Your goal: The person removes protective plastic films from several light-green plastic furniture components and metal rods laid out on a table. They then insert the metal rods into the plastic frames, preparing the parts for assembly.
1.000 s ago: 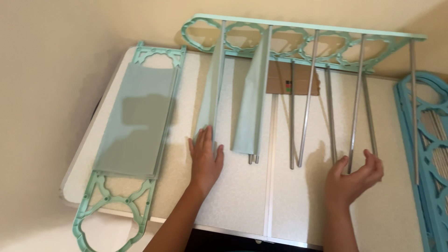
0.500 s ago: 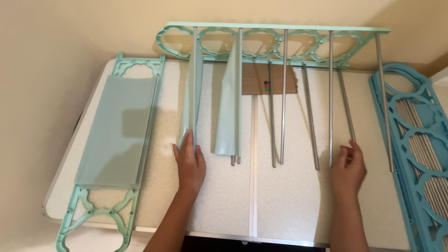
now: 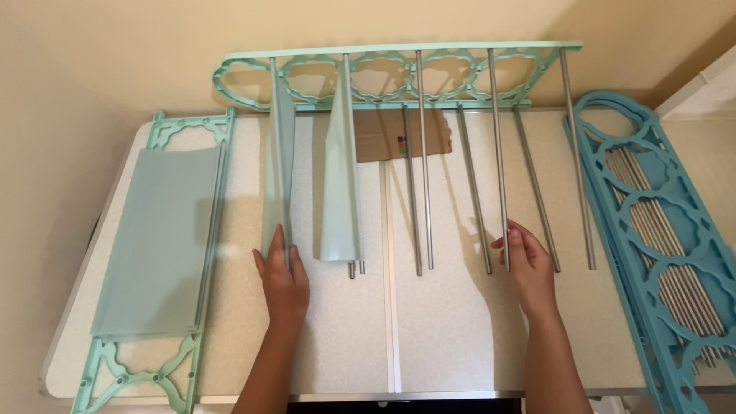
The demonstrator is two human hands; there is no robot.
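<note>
A mint green ornate rack frame (image 3: pixel 399 73) leans against the wall at the back of the table, with several metal rods (image 3: pixel 423 169) running from it toward me. Two of the left rods carry hanging mint fabric panels (image 3: pixel 340 176). My left hand (image 3: pixel 282 280) touches the lower end of the leftmost fabric-covered rod (image 3: pixel 277 184), fingers curled around it. My right hand (image 3: pixel 529 264) rests its fingers on the near end of a bare metal rod (image 3: pixel 498 161). A brown cardboard piece (image 3: pixel 399 136) lies under the rods.
A second mint frame with a fabric shelf (image 3: pixel 161 245) lies flat at the table's left. A blue ornate frame (image 3: pixel 659 253) with a bundle of metal rods lies along the right edge. The speckled white folding table (image 3: pixel 445 337) has a centre seam.
The view has shifted, so everything sits lower and more centred. My left hand has slid left onto the leftmost fabric rod; my right hand has moved from a further-right rod to one nearer the middle.
</note>
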